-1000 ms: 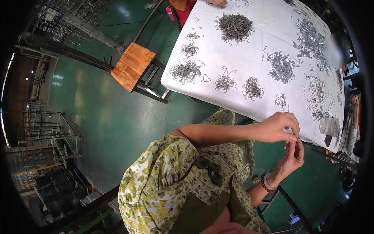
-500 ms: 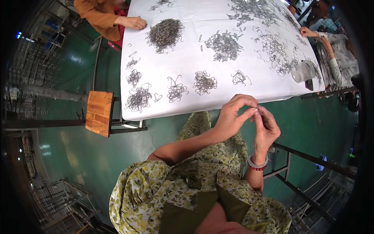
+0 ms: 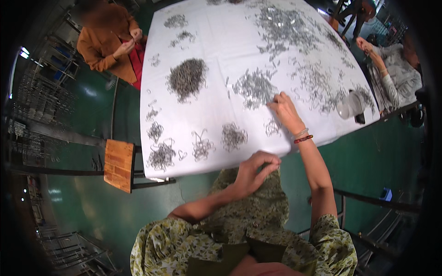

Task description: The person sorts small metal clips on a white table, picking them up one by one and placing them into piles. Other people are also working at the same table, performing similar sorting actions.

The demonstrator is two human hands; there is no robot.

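My left hand (image 3: 255, 174) is just off the table's near edge, thumb and forefinger pressed together; anything between them is too small to make out. Stretched over the white-covered table (image 3: 216, 115), my right hand (image 3: 286, 114) has its bent fingertips at the near right edge of a pile of short silvery-grey pieces (image 3: 253, 87). What those fingertips pinch is hidden. A few bent wire hooks (image 3: 272, 127) lie below that hand. Several small heaps run along the near edge, among them a hook heap (image 3: 234, 136) and a denser one (image 3: 161, 155) at the corner.
A large dark mound of hooks (image 3: 186, 79) is at the left middle. More grey pieces (image 3: 285, 25) spread across the far side. A clear plastic tub (image 3: 351, 105) lies at the right edge. Two co-workers sit at the sides. A wooden stool (image 3: 119, 165) stands at left.
My hands, together before, have parted. The right has reached forward to the grey pile; the left stays near the table edge. The co-worker at left has drawn a hand back off the table.
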